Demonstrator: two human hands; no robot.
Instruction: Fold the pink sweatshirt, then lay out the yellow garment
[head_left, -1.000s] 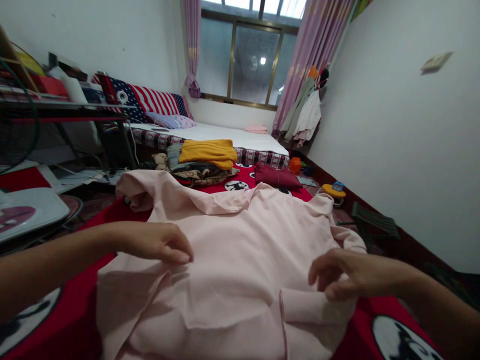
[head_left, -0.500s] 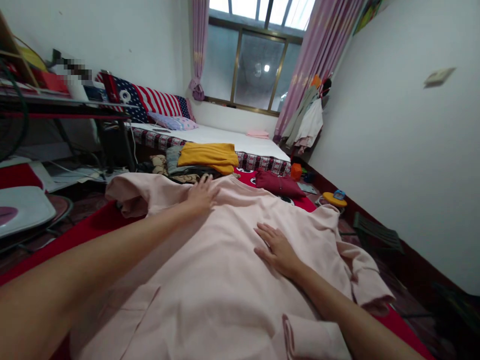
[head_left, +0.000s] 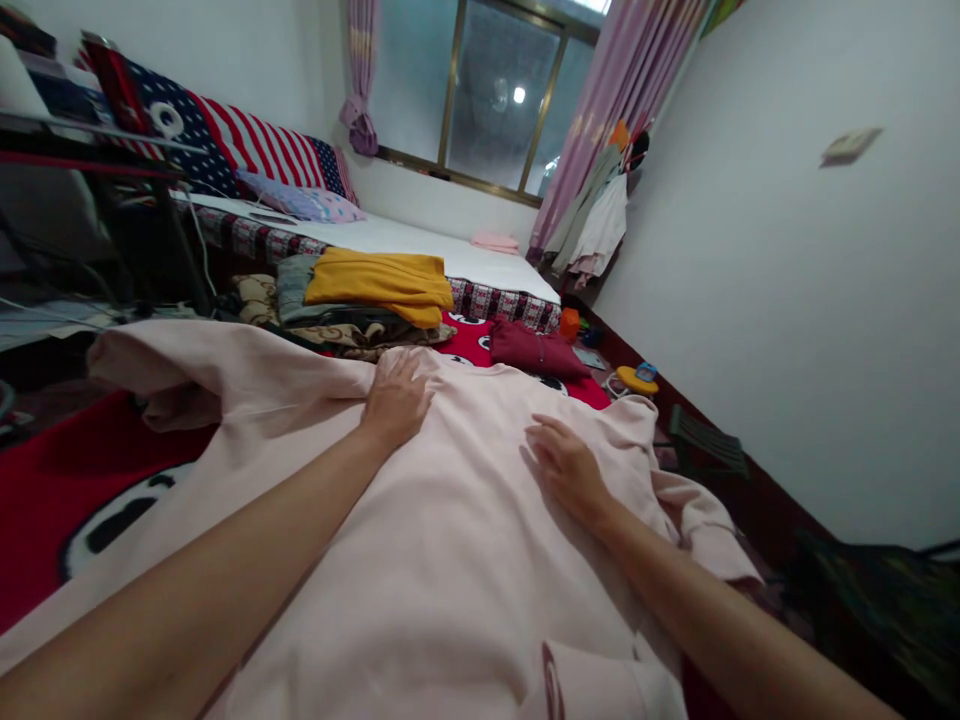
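Observation:
A pale pink garment (head_left: 420, 560), a dress or long top, lies spread out before me over a red blanket (head_left: 45, 500) with a cartoon eye pattern. My left hand (head_left: 397, 400) rests on the cloth beside the neckline, fingers stretched out, gripping nothing. Over the chest on the right side, my right hand (head_left: 566, 460) hovers just above or barely touches the fabric, its fingers loosely bent and apart. One sleeve (head_left: 165, 370) reaches out to the left; the other sleeve (head_left: 705, 520) lies bent at the right. A folded flap of the same cloth (head_left: 600, 685) shows at the bottom.
Beyond the garment lie a folded yellow cloth (head_left: 379, 280) on a pile of clothes and a folded maroon garment (head_left: 536, 350). Behind them stands a bed (head_left: 420, 255). At left is a desk (head_left: 90, 160); at right, a yellow stool (head_left: 636, 380) and a dark green folding stool (head_left: 705, 440).
My view has tilted down and turned a little. The garment's left side now stretches farther left, and the blanket's pattern shows there. My right hand has lifted slightly, with its fingers more bent.

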